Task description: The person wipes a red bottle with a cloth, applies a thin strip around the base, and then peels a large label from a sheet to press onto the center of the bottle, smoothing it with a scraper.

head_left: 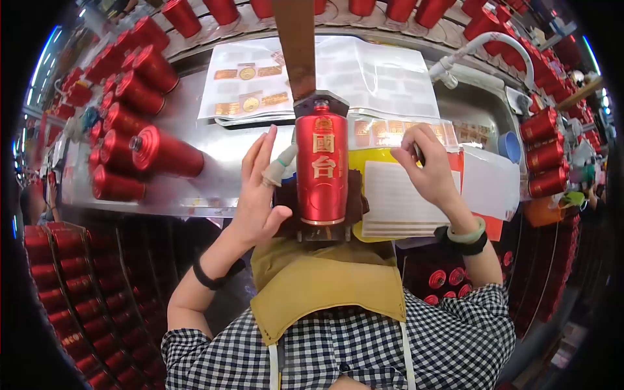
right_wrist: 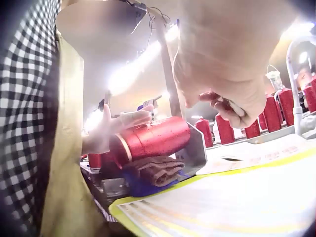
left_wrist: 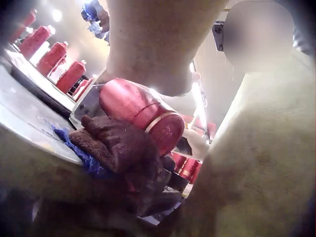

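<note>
A red bottle (head_left: pixel 322 169) with gold characters lies before the person in a dark holder, over a folded brown cloth (right_wrist: pixel 158 170). To its left is the left hand (head_left: pixel 257 188), fingers extended and thumb spread. A white finger cot (head_left: pixel 279 166) with a teal band covers one of its fingers, its tip right at the bottle's side. Over the label sheets to the right is the right hand (head_left: pixel 429 169), fingers curled in. A small dark thing (head_left: pixel 421 156) shows between its thumb and fingers, mostly hidden; I cannot tell its kind.
Sheets of gold labels (head_left: pixel 250 84) lie on the metal table behind. A white striped sheet (head_left: pixel 403 208) rests on a yellow folder (head_left: pixel 364 146). Red bottles (head_left: pixel 166 153) crowd the left. A white faucet (head_left: pixel 481 45) arches over the sink at right. A wooden post (head_left: pixel 296 45) rises behind the bottle.
</note>
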`<move>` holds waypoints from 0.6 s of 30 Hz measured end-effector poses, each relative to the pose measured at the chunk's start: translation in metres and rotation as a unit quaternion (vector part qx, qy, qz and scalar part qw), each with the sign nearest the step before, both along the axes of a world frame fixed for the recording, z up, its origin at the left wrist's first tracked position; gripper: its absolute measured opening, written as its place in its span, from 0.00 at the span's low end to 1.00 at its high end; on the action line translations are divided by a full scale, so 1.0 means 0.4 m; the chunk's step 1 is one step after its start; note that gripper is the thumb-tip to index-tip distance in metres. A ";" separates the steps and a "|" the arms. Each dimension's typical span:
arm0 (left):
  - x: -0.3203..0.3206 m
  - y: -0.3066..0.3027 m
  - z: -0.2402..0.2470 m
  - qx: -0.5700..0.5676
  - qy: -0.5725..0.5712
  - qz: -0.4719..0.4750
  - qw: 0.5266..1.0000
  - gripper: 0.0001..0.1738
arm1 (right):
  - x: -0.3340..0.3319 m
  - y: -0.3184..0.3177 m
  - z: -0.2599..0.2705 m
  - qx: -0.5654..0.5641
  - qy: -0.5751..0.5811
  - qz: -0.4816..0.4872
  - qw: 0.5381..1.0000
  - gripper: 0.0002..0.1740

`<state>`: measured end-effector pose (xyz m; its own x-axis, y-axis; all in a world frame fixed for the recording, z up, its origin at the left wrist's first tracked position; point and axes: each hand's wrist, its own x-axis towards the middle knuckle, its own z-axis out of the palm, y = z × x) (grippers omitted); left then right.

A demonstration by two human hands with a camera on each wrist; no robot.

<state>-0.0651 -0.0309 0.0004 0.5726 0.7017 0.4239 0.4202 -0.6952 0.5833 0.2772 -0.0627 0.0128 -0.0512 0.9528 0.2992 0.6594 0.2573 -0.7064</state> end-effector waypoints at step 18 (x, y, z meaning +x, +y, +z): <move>-0.041 0.312 -0.144 -0.007 0.333 0.164 0.928 0.50 | -0.160 0.613 -0.173 0.042 -0.372 0.272 0.887 0.16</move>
